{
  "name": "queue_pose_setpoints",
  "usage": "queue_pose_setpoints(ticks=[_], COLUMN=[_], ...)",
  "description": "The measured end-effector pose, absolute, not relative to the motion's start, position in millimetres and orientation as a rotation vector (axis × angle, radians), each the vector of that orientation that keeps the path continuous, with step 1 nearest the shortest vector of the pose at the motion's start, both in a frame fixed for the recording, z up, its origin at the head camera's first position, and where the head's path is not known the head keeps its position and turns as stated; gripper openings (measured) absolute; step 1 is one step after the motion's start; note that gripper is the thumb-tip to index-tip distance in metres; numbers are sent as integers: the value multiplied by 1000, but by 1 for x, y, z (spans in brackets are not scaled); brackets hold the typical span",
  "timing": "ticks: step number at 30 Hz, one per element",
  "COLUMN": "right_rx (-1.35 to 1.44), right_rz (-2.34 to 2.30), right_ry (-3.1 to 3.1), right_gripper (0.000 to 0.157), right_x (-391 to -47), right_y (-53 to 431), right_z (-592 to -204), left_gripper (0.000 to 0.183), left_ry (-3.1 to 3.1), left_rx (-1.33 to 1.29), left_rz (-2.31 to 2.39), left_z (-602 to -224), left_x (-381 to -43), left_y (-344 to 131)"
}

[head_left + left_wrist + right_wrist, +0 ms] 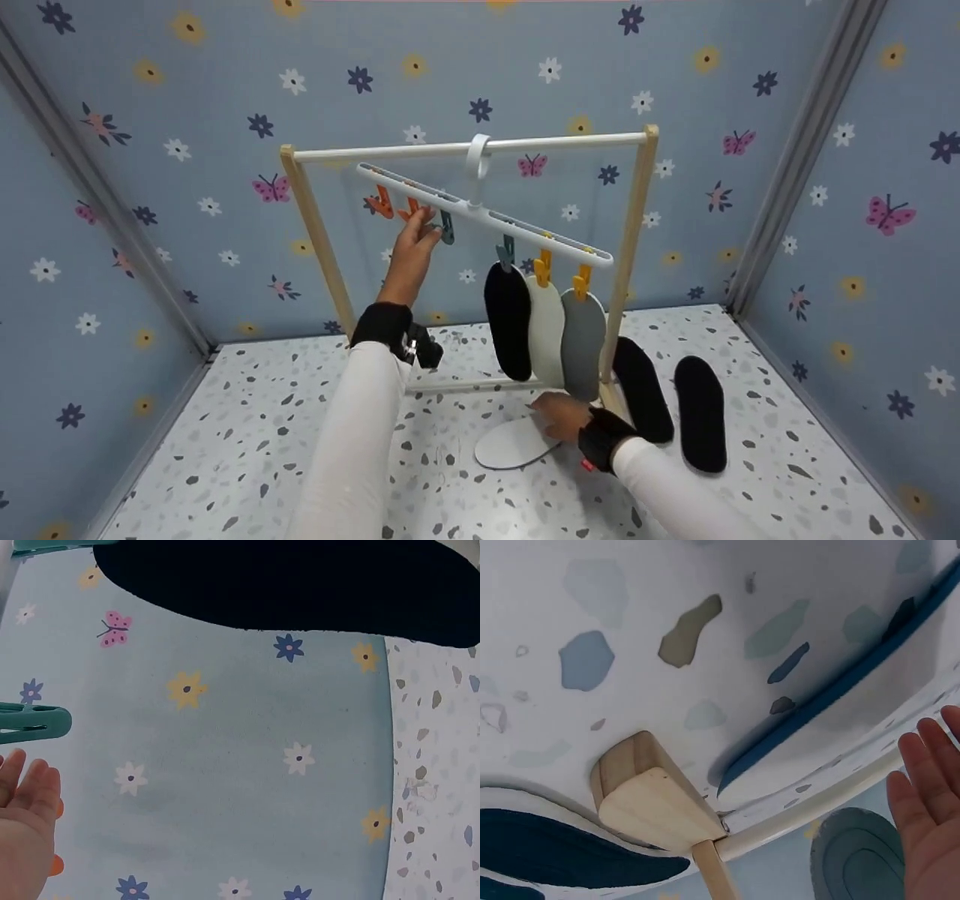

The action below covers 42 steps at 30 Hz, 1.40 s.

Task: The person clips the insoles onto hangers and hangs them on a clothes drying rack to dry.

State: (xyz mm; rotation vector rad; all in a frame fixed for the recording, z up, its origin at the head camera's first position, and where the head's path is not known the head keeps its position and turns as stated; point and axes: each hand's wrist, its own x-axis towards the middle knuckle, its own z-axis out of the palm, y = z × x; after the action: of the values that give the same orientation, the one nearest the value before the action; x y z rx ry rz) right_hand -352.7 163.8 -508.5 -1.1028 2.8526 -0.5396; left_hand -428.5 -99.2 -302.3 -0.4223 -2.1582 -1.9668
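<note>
A white hanger (480, 213) hangs slanted from the rack's top rail. My left hand (411, 251) is raised under its left arm, fingers beside an orange clip (413, 204) and a dark green clip (448, 227). In the left wrist view those fingers are extended below the green clip (34, 723). From the hanger's right arm hang a black insole (508, 322), a cream insole (546, 334) and a grey insole (583, 349). My right hand (562, 417) reaches over one end of a white insole (514, 444) on the table; the right wrist view shows its fingers (922, 780) straight.
The rack has a white top rail (562, 141) and wooden posts (634, 225). Two black insoles (643, 394) (700, 414) lie on the speckled table (247, 442) at right. Another orange clip (383, 202) hangs at the hanger's left end. Flowered walls (450, 60) stand behind and on both sides.
</note>
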Motion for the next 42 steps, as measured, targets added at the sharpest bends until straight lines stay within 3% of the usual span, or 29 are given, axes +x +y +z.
queue_pose_setpoints(ticks=[7,14,22,27,36,42], right_rx=[-943,-1129,-1225,-1069,-1305,-1298], right_rz=[-286,-187,-106,-384,-554,-600], right_ry=[2844,2917,2961,2958,2897,2789], right_gripper=[39,18,16,32,9,7], right_x=[-352,-362,-371,-369,-358,-350], right_y=[158,157,164,167,167,165], right_z=[-510,-516,-527,-527,-509,-497], left_gripper=[53,50,49,46,44,41], left_ry=[-2143,-2111,-2128,-2047,-1904,-1894], left_rx=[-479,-514,-549,-603,-575,-549], left_rz=[-2047,-2037,-2058,-2084,-2228,-2203], left_z=[-305,-298,-303,-306,-309,-313], left_x=[-432,-436,-435,-434,-432,-429], left_y=[-99,-103,-100,-97,-96,-96])
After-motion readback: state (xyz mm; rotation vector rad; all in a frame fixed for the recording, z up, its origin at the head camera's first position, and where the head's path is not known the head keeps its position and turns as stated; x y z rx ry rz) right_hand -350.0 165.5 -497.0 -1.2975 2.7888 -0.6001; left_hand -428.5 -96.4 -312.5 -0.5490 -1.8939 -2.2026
